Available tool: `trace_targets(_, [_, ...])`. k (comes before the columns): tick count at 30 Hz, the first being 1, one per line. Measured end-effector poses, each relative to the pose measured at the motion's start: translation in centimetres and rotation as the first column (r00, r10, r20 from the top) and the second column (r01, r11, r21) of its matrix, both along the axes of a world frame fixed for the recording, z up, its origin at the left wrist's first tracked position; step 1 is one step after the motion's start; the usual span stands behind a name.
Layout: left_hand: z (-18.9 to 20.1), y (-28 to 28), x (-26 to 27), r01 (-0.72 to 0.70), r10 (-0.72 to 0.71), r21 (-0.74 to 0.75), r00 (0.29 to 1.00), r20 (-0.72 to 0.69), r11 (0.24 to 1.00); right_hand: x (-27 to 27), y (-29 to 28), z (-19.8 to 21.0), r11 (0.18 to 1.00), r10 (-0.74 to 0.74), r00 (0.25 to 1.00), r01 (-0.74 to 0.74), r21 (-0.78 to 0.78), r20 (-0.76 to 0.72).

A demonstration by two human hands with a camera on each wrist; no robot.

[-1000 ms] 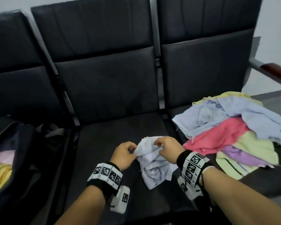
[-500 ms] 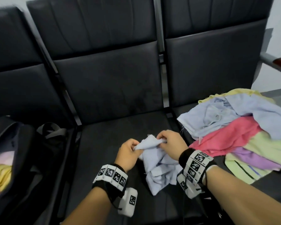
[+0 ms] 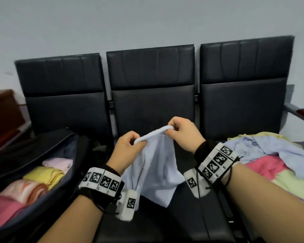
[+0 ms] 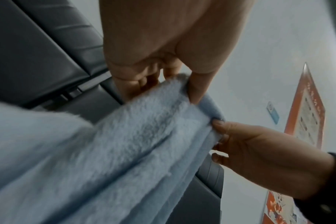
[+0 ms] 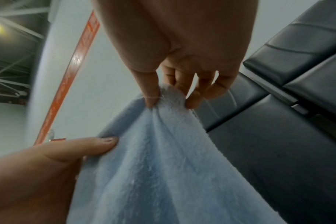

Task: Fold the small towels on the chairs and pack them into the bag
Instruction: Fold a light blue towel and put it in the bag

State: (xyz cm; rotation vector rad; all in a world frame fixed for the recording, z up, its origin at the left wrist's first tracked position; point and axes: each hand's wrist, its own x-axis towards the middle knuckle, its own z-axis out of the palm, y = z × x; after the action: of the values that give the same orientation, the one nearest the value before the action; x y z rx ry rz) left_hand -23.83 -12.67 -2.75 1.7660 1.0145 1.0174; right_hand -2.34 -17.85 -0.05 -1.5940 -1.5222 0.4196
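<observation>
Two hands are working: I'm pinching the light blue towel's (image 3: pixel 154 165) top edge with my left hand (image 3: pixel 128 148) and right hand (image 3: pixel 182 133), dangling it over the middle chair (image 3: pixel 153 95), bag (image 3: pixel 33 165) at left.

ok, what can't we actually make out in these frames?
- Light blue towel: head view, its lower left part sits behind the left hand and wristband; how it is layered is unclear.
- Bag: head view, cut by the left edge, so its towel count is unknown.
- Towel pile: cut by the right edge.
- Wall posters: left wrist view, print too blurred.
</observation>
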Motion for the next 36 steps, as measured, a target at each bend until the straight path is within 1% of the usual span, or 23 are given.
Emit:
trace_targets(2, [1.0,-0.9,-1.4,0.056,-0.054,0.037,0.997,-0.050,0.998,-1.4,-0.3,1.2,0.999,0.025,1.000,-0.026,0.031,0.013])
trace_targets(5, [2.1,-2.1,-3.5,0.207,-0.205,0.015,0.975,-0.089,0.978,-3.5,-0.4,2.7,0.988,0.154,0.988,-0.153,0.027,-0.005])
trace_targets(7, [2.2,-2.7,-4.6,0.322,-0.323,-0.035,0.946,-0.027,0.946,-5.0,-0.2,3.2,0.971,0.237,0.971,-0.237,0.013,-0.010])
trace_targets(8, [2.2,-3.0,-4.9,0.348,-0.348,-0.048,0.937,0.010,0.936,-5.7,-0.2,3.3,0.964,0.266,0.964,-0.266,0.004,-0.003])
trace_targets(9, [2.1,-3.2,-5.3,0.344,-0.342,-0.060,0.939,0.041,0.937,-6.3,-0.2,3.4,0.957,0.290,0.957,-0.290,-0.006,0.005])
trace_targets(12, [1.7,-3.4,-6.1,0.277,-0.260,-0.144,0.958,0.122,0.950,-7.9,-0.4,2.9,0.939,0.344,0.939,-0.344,-0.022,-0.009])
trace_targets(14, [1.4,-3.2,-6.8,0.248,-0.228,-0.166,0.965,0.131,0.954,-8.5,-0.5,2.6,0.927,0.373,0.928,-0.374,-0.018,-0.021])
trace_targets(17, [1.1,-2.9,-7.6,0.270,-0.245,-0.181,0.958,0.149,0.946,-8.7,-0.6,2.3,0.901,0.431,0.902,-0.429,-0.062,0.013])
trace_targets(19, [1.4,-2.8,-8.2,0.296,-0.281,-0.174,0.954,0.105,0.939,-8.6,-0.7,2.1,0.881,0.462,0.886,-0.453,-0.137,0.047])
trace_targets(21, [1.6,-2.6,-8.8,0.308,-0.311,-0.139,0.950,0.000,0.941,-8.4,-0.8,1.9,0.876,0.467,0.879,-0.446,-0.182,0.096])
trace_targets(24, [1.7,-2.2,-9.4,0.260,-0.268,-0.073,0.952,-0.147,0.963,-8.2,-0.8,1.8,0.901,0.429,0.885,-0.405,-0.155,0.182])
trace_targets(27, [1.6,-1.9,-9.8,0.208,-0.206,-0.019,0.948,-0.244,0.978,-8.1,-0.6,1.7,0.918,0.394,0.892,-0.375,-0.127,0.222])
trace_targets(30, [1.8,-1.8,-10.4,0.152,-0.137,0.040,0.955,-0.262,0.988,-8.4,-0.6,1.2,0.919,0.394,0.888,-0.372,-0.132,0.237])
trace_targets(33, [2.4,-1.8,-10.4,0.108,-0.075,0.113,0.961,-0.268,0.988,-8.7,-0.6,0.9,0.949,0.312,0.903,-0.312,-0.050,0.294])
trace_targets(35, [2.9,-2.0,-10.0,0.094,-0.051,0.158,0.965,-0.258,0.983,-8.8,-0.6,1.1,0.959,0.268,0.916,-0.283,0.006,0.298])
trace_targets(36, [3.1,-2.0,-9.8,0.087,-0.041,0.179,0.969,-0.246,0.980,-8.8,-0.7,1.2,0.959,0.268,0.920,-0.284,0.015,0.284])
